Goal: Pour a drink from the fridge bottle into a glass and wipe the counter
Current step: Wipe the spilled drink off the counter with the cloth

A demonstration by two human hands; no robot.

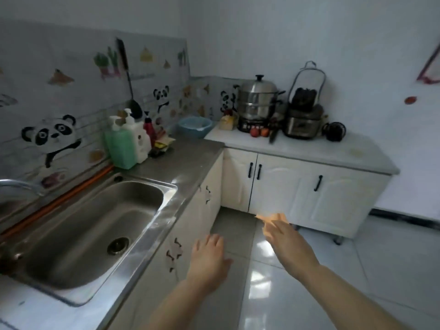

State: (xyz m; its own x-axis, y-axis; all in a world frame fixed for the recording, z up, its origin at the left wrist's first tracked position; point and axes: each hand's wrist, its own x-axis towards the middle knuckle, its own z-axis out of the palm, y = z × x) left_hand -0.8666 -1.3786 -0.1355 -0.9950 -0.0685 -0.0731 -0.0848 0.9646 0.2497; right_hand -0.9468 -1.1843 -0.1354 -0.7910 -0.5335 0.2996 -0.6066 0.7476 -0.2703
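Both my hands reach forward over the tiled floor, palms down and holding nothing. My left hand (pixel 208 260) hovers beside the front of the sink cabinet, fingers loosely spread. My right hand (pixel 284 236) stretches further out toward the white corner cabinet, fingers apart, its tips lit by a patch of sunlight. The grey counter (pixel 188 158) runs along the left wall and meets a white counter (pixel 309 146) at the back. No fridge, bottle, glass or cloth is in view.
A steel sink (pixel 95 229) fills the left counter, with soap bottles (pixel 123 141) behind it and a blue bowl (pixel 195 126) in the corner. A steamer pot (pixel 258 101), a rice cooker (pixel 302 122) and fruit stand on the white counter. White cabinet doors (pixel 276 186) face me.
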